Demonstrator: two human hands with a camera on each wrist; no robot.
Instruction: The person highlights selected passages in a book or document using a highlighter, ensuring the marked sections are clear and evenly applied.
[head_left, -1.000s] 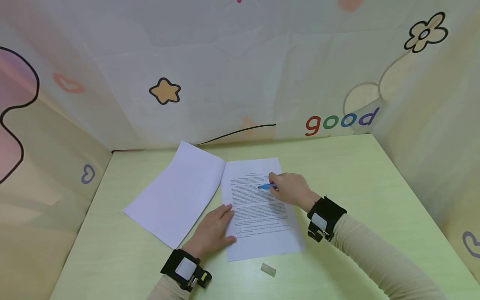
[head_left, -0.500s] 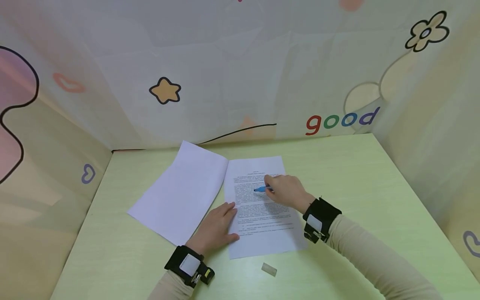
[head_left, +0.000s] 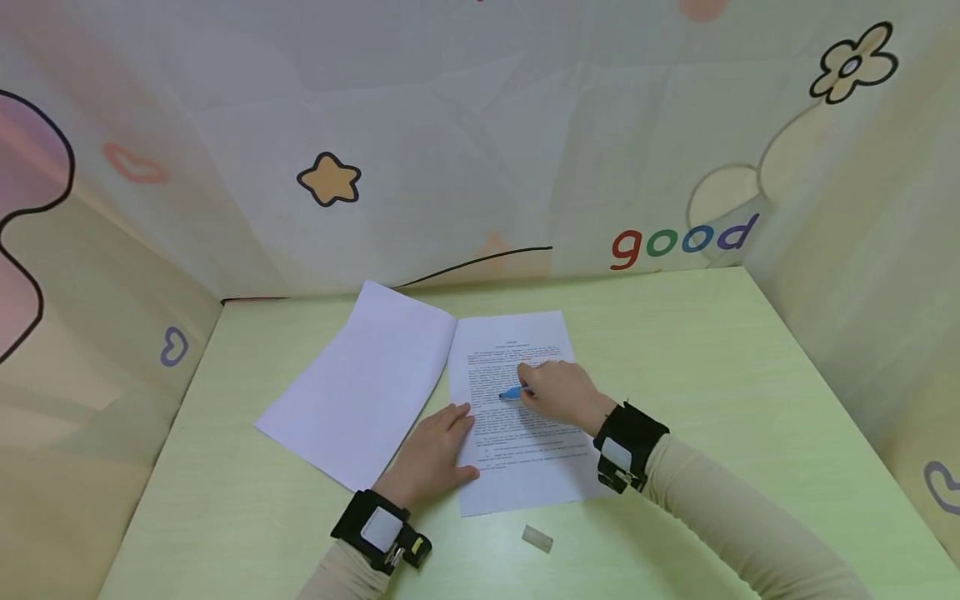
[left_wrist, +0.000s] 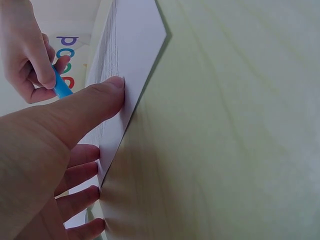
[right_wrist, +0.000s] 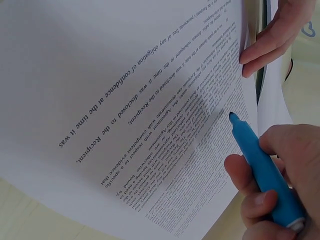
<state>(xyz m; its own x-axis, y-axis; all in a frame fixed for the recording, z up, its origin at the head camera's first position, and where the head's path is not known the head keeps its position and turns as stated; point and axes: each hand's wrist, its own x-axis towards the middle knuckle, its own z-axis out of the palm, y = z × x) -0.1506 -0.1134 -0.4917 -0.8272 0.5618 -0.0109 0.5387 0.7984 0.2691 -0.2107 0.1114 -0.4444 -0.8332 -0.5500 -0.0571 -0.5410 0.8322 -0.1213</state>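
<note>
A printed sheet (head_left: 540,487) covered in lines of text lies at the middle of the table. My right hand (head_left: 558,392) grips a blue marker (right_wrist: 265,172) over the upper half of the text, its dark tip pointing left toward the lines. Whether the tip touches the paper I cannot tell. On the sheet's left edge rests my left hand (head_left: 431,454), fingers extended and thumb on the paper; the left wrist view shows this thumb (left_wrist: 102,97) lying on the margin. A blank white page (head_left: 360,383) is folded over to the left, joined near the sheet's top left corner.
A small grey strip (head_left: 537,538) lies on the light green table (head_left: 712,375) just below the sheet. Behind the table hangs a patterned curtain (head_left: 465,150), with more fabric along both sides. Each wrist wears a black strap with a camera.
My right hand has moved down and to the left across the text with the blue marker. The sheet and left hand shifted slightly right at first, then stayed still.
</note>
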